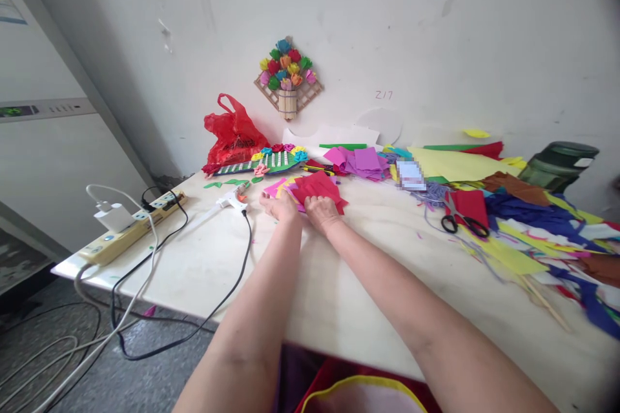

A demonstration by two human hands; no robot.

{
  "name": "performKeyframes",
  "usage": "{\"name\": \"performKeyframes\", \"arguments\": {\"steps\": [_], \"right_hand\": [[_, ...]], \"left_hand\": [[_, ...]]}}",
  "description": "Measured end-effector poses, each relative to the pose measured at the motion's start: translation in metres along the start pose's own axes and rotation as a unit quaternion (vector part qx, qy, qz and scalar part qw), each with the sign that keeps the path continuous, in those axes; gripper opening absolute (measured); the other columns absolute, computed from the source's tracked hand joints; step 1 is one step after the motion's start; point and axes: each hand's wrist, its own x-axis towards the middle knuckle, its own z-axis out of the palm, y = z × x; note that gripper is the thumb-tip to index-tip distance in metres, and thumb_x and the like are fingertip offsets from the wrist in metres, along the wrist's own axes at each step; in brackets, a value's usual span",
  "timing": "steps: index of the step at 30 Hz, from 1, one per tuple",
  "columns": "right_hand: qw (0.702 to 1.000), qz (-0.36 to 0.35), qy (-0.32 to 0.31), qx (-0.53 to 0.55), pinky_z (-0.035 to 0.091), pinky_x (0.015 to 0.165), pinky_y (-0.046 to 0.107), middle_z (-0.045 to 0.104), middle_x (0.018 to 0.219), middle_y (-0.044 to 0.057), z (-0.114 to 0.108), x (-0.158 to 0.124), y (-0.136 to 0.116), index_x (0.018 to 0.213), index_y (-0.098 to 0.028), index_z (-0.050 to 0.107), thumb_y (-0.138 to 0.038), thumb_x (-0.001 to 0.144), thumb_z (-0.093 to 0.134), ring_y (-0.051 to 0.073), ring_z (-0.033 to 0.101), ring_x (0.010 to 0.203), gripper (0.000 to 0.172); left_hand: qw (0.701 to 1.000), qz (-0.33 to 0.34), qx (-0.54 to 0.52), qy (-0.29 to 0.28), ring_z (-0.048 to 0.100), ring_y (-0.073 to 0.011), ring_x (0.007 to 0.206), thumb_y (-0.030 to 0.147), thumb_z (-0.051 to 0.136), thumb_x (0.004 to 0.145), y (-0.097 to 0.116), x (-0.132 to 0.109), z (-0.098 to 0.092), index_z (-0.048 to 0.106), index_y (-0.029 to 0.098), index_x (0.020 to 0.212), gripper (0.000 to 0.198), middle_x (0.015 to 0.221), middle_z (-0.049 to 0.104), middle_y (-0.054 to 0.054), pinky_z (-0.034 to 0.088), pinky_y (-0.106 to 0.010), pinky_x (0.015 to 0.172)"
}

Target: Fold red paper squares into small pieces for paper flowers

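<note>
Coloured sheets (318, 187) lie right of the glue gun (235, 199). The left hand (281, 206) touches their left side, the right hand (321, 213) curls at their near edge; whether either is clamped, I cannot tell.

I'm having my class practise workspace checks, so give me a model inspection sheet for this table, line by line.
Surface: pale tabletop, small scraps scattered on it.
Materials: red sheets overlapping pink and yellow ones.
Clutter: scissors and coloured strips on the right; purple sheets towards the back.
Hands: left hand at the left of the sheets, right hand on the red ones; exact grip unclear.
Cables: black lead from the glue gun loops below the table's edge; a charger sits in the power strip; more cables lie on the floor.
Surroundings: marked wall with a flower-basket decoration.
</note>
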Motion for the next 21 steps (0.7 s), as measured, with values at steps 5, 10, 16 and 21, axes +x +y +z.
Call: {"name": "performKeyframes", "arguments": {"steps": [5, 10, 16, 21], "right_hand": [[0.994, 0.013, -0.04, 0.102, 0.041, 0.078, 0.039, 0.061, 0.106, 0.011, -0.007, 0.0, 0.002, 0.105, -0.018, 0.058, -0.037, 0.077, 0.049, 0.027, 0.054, 0.096, 0.035], [0.983, 0.012, -0.049, 0.178, 0.035, 0.092, 0.035, 0.049, 0.127, 0.003, -0.015, -0.007, 0.024, 0.121, -0.025, 0.049, -0.049, 0.074, 0.046, 0.024, 0.046, 0.112, 0.052], [0.971, 0.14, -0.136, 0.138, 0.014, 0.105, 0.042, 0.016, 0.145, 0.009, -0.004, -0.029, 0.048, 0.137, -0.014, 0.026, -0.051, 0.075, 0.043, 0.029, 0.016, 0.131, 0.074], [0.955, 0.171, -0.19, 0.152, 0.004, 0.105, 0.044, 0.004, 0.147, 0.005, 0.005, -0.031, 0.044, 0.14, -0.015, 0.01, -0.052, 0.084, 0.022, 0.027, 0.002, 0.134, 0.068]], "left_hand": [[0.991, 0.022, 0.069, 0.112, 0.033, -0.0262, 0.123, 0.018, 0.043, 0.075, 0.011, -0.007, -0.008, 0.027, 0.012, 0.124, 0.052, 0.128, 0.037, -0.019, 0.027, -0.042, 0.099], [0.975, 0.121, 0.187, 0.018, 0.035, -0.0225, 0.123, 0.015, 0.039, 0.075, 0.013, -0.016, -0.009, 0.041, 0.014, 0.122, 0.047, 0.124, 0.047, -0.014, 0.025, -0.039, 0.102], [0.882, 0.172, 0.405, -0.171, 0.004, -0.0306, 0.133, 0.04, 0.043, 0.076, 0.009, -0.037, 0.002, 0.04, 0.019, 0.129, 0.056, 0.143, 0.025, -0.007, 0.008, -0.05, 0.106], [0.826, 0.17, 0.479, -0.244, 0.0, -0.0294, 0.133, 0.047, 0.026, 0.082, 0.001, -0.042, 0.011, 0.027, 0.016, 0.136, 0.063, 0.146, 0.015, -0.006, 0.001, -0.046, 0.107]]}}
